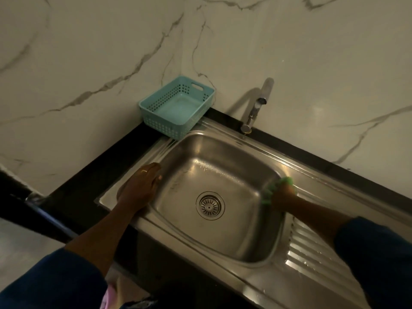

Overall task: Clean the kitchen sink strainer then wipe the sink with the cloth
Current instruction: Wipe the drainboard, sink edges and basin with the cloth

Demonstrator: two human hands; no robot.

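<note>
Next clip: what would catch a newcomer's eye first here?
The steel sink fills the middle, its strainer seated in the drain. The right hand grips a green cloth at the basin's right rim; the left hand rests on the left rim. A turquoise basket sits behind, left of the tap.

Nothing here can be read. The sink [211,148], its strainer [210,205], the cloth [269,189], the basket [165,123], the tap [254,110] and the wall [111,41] show no legible word, label, brand mark, number or sign. The picture is dim and soft, so any fine stamp on the metal is too small to tell.
</note>
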